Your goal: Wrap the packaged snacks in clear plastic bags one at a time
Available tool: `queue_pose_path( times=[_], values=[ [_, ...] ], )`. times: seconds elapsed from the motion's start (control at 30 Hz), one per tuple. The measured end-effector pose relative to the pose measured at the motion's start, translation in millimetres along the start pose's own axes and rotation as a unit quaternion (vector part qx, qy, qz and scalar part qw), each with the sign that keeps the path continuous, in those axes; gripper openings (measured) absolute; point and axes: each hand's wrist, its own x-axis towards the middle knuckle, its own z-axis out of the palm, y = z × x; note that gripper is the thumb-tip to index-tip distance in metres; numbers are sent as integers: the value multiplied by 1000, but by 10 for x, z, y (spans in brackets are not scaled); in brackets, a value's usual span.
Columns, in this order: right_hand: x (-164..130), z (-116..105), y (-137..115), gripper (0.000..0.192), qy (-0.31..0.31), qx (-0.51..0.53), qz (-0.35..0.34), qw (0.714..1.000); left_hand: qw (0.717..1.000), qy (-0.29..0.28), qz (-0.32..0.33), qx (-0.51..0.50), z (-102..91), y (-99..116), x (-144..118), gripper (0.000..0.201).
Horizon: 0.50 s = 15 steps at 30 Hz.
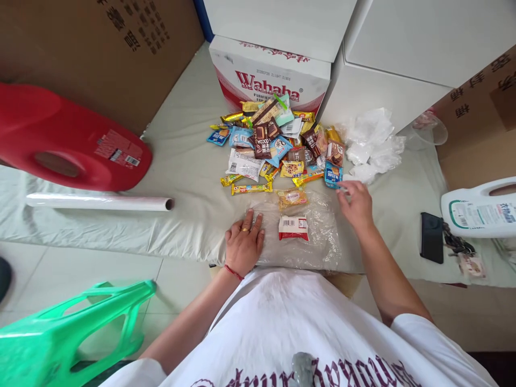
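Observation:
My left hand (244, 243) lies flat, fingers spread, on the left edge of a clear plastic sheet (322, 236) spread on the white-covered table (189, 161). On the sheet lie a red-and-white snack pack (293, 228) and a yellowish wrapped biscuit (292, 198). My right hand (355, 204) hovers at the sheet's far right corner, fingertips pinching near a blue snack pack (332, 174) at the edge of a pile of wrapped snacks (278, 148). Whether it grips anything is unclear.
A Wahaha carton (270, 72) stands behind the pile, white boxes (387, 64) beside it. Crumpled plastic bags (373, 142) lie right. A film roll (99, 202) and red jug (68, 140) lie left; a black phone (431, 237) and white jug (479, 209) right. A green stool (68, 338) is below.

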Motion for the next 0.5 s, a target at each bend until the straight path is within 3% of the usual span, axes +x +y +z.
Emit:
queue_pose_path(
  times=[0.07, 0.13, 0.2, 0.27, 0.33, 0.4, 0.47, 0.5],
  values=[
    [282, 67, 135, 47, -22, -69, 36, 997, 1000, 4, 2, -1, -3, -17, -12, 51],
    [521, 167, 188, 54, -99, -113, 49, 987, 1000, 14, 1, -9, -9, -33, -11, 50],
    [666, 225, 174, 50, -159, -147, 63, 974, 999, 22, -6, -24, -17, -63, -6, 49],
    [694, 184, 129, 43, -163, -173, 69, 969, 999, 27, -11, -43, -20, -111, -8, 49],
    [609, 40, 81, 39, -105, -170, 65, 978, 998, 28, -8, -63, -13, -168, -21, 48],
    [427, -159, 27, 36, -2, -121, 72, 990, 996, 26, 1, -82, 1, -220, -39, 47],
    [173, -329, -68, 35, 84, -6, 112, 990, 995, 27, 7, -98, 14, -257, -52, 45],
    [30, -377, -141, 36, 95, 77, 147, 982, 994, 30, 7, -106, 18, -268, -55, 45]
  ],
)
